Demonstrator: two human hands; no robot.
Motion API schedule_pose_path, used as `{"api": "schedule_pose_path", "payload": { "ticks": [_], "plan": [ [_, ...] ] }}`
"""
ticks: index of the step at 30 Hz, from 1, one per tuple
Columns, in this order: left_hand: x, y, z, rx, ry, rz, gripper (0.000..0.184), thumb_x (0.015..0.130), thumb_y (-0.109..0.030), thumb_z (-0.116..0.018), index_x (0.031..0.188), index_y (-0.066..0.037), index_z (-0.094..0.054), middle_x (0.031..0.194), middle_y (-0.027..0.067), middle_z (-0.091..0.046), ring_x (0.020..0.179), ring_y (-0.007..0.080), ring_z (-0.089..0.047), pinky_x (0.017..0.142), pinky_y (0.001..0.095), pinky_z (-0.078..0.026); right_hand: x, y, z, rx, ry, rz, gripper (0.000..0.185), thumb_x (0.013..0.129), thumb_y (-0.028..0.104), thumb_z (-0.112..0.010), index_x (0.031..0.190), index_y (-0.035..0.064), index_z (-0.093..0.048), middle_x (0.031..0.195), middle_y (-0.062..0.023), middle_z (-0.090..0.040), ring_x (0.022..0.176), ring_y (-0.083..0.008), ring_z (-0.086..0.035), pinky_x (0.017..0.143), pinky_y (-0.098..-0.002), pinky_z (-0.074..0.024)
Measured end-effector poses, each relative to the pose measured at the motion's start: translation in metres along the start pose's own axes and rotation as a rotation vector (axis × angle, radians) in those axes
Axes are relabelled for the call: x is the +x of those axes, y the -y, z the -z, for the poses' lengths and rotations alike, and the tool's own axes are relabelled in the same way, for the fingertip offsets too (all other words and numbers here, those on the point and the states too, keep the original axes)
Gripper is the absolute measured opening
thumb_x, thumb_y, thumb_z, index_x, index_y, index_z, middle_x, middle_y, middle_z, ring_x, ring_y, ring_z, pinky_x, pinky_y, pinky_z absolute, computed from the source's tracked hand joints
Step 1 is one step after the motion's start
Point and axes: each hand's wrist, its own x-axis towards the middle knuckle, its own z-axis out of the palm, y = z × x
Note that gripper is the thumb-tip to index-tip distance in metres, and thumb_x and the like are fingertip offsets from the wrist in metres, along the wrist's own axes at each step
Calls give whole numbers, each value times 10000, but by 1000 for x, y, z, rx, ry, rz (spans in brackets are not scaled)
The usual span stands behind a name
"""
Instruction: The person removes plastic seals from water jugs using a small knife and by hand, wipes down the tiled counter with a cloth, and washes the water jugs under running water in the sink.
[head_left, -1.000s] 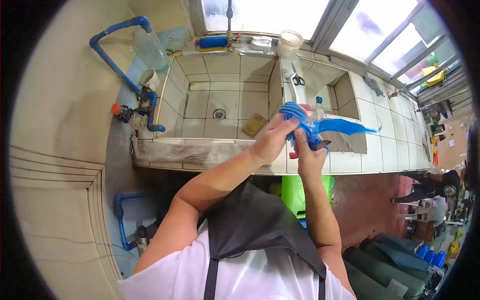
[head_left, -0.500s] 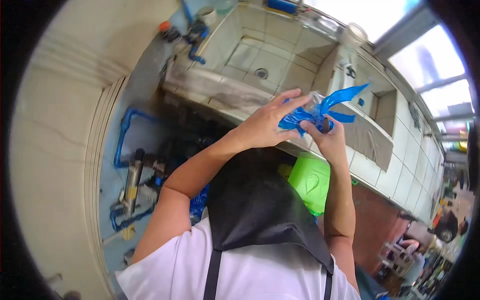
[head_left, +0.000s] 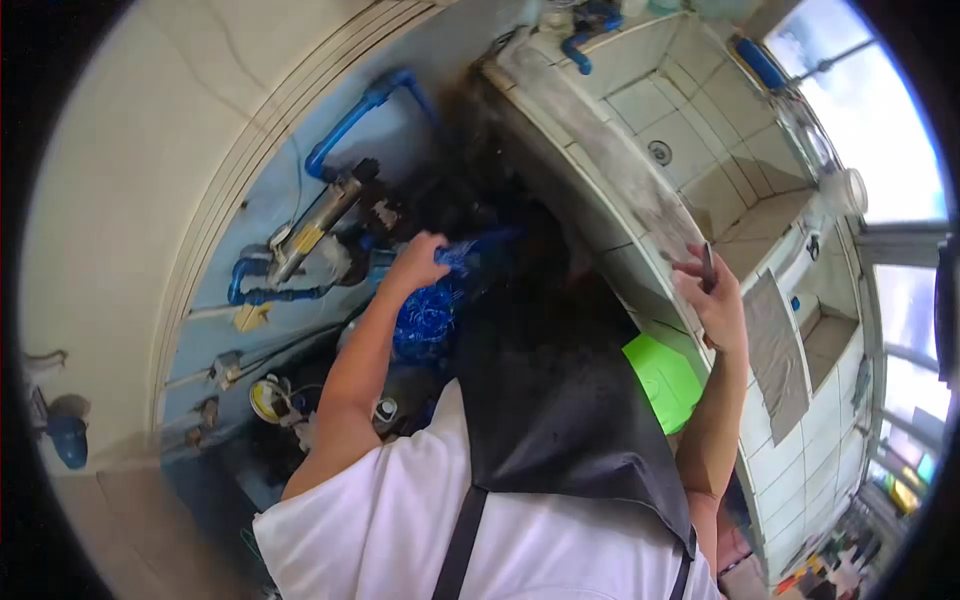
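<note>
Nearest you, below your black apron (head_left: 570,400)'s upper edge in view, a bright green plastic container (head_left: 665,382) sits under the counter's front; its inside is hidden. Your left hand (head_left: 418,264) is closed on crumpled blue plastic strips (head_left: 456,258), just above a tangled blue plastic heap (head_left: 425,320); you can't tell what holds the heap. Your right hand (head_left: 722,305) is partly curled around a small dark blade-like tool (head_left: 709,268), over the front edge of the white tiled counter (head_left: 790,470).

Beside that hand, a flat grey cloth (head_left: 778,350) lies along the ledge. Beyond, the large tiled basin (head_left: 715,100) has a round metal drain (head_left: 659,153) in its floor; the smaller tiled basin (head_left: 832,335) has a small blue item (head_left: 795,303) near its wall. At the back stands a whitish round tub (head_left: 845,191), contents unseen.

Your left hand has dark open room between the counter front and the blue wall pipe (head_left: 345,125).
</note>
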Motion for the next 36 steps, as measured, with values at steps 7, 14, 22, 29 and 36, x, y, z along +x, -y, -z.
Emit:
{"api": "schedule_pose_path", "payload": {
  "ticks": [7, 14, 22, 29, 36],
  "plan": [
    [-95, 131, -108, 89, 356, 633, 839, 681, -391, -878, 1413, -130, -563, 1391, 227, -549, 1280, 386, -538, 1065, 460, -466, -19, -15, 13, -28, -48, -101, 586, 902, 246, -758, 1367, -37, -540, 1069, -97, -721, 779, -98, -590, 665, -241, -469],
    [-122, 187, -171, -55, 321, 700, 987, 771, -517, -792, 1539, -78, -354, 1478, 280, -469, 1359, 417, -480, 1085, 466, -458, -40, -22, 34, 3, -101, -215, 575, 919, 201, -727, 1397, -35, -511, 1166, -134, -695, 983, -150, -634, 779, -272, -498],
    [9, 104, -121, 172, 457, 145, 582, 878, -469, -676, 1276, -45, -654, 1261, 221, -658, 1193, 380, -617, 1013, 446, -486, -58, -67, 66, 80, -427, -72, 609, 844, -16, -535, 1448, 52, -484, 1234, -109, -620, 920, -123, -577, 790, -262, -489],
    [119, -76, 36, 60, -72, -164, 392, 878, -281, -716, 1205, -69, -682, 1130, 177, -706, 1020, 344, -686, 899, 418, -538, -39, -86, 101, -536, -910, -65, 463, 867, -6, -508, 1322, 18, -589, 1129, -259, -620, 972, -360, -643, 844, -399, -530],
    [170, -175, 103, -128, -306, -488, 230, 912, -178, -693, 1088, -30, -695, 977, 141, -704, 829, 300, -689, 759, 387, -540, 26, -54, 107, -642, -945, -245, 352, 840, 28, -537, 1174, 9, -644, 1019, -234, -640, 909, -468, -648, 792, -518, -532]
  ]
}}
